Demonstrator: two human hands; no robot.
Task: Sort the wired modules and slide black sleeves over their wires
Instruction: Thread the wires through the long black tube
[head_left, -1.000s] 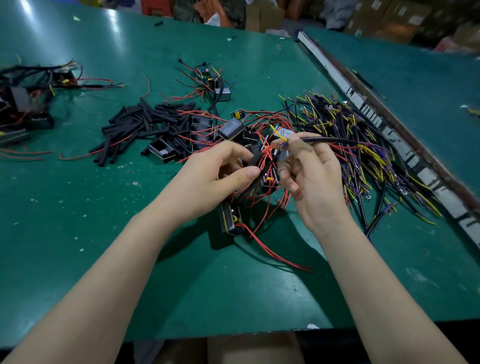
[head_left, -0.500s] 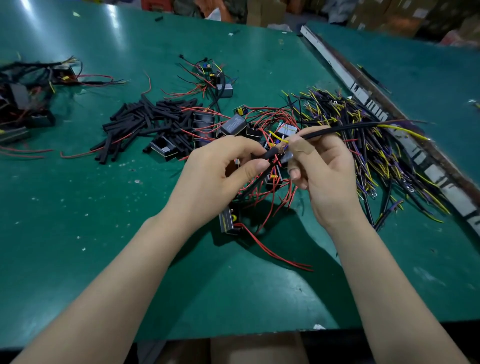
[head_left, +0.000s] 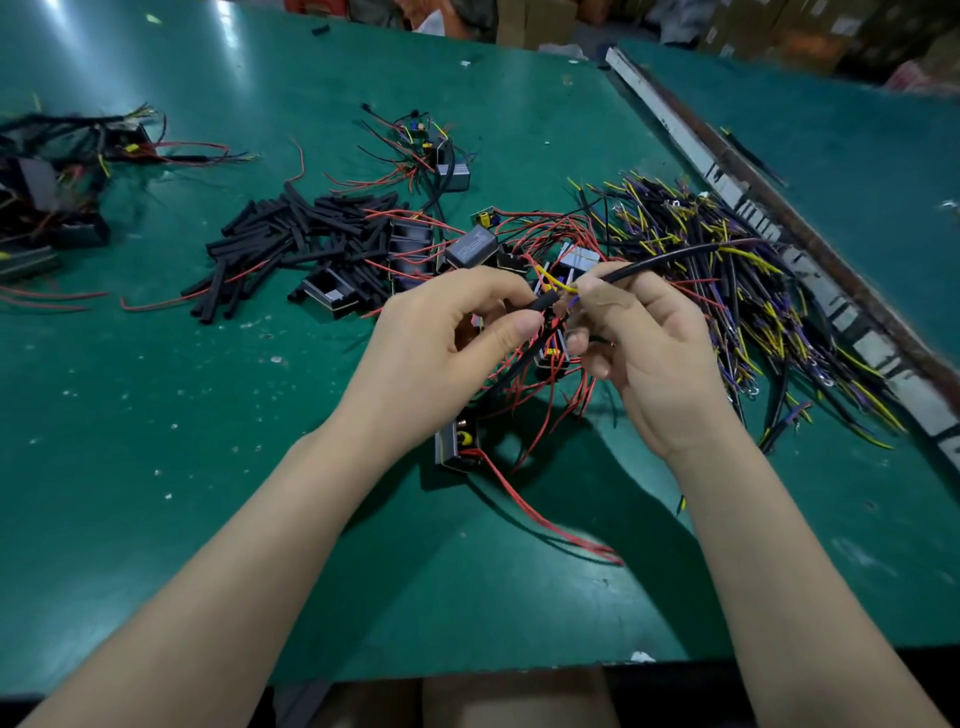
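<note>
At the centre of the frame the left hand pinches a short black sleeve between thumb and curled fingers. Just to its right, the right hand pinches a long black cable between thumb and forefinger, its other fingers curled under. Yellow and purple wire ends show between the sleeve's mouth and the right fingertips; whether they have entered the sleeve cannot be told.

Below and behind the hands lies a tangle of red-wired modules; about seven small boxes can be made out, one of them a grey-topped module and one an open-ended module lying near the left wrist with a red lead trailing toward the lower centre. Left of them is one loose heap of black sleeves, too many to count. Further up the frame sits one separate module with its own wires. At right centre spreads one large bundle of yellow, purple and black leads. At the left edge is another dark cluster of wired parts.

Everything rests on a green table, speckled with white flecks. A worn white-edged strip runs diagonally across the upper right, with a second green surface beyond it. Cardboard boxes line the top of the frame.
</note>
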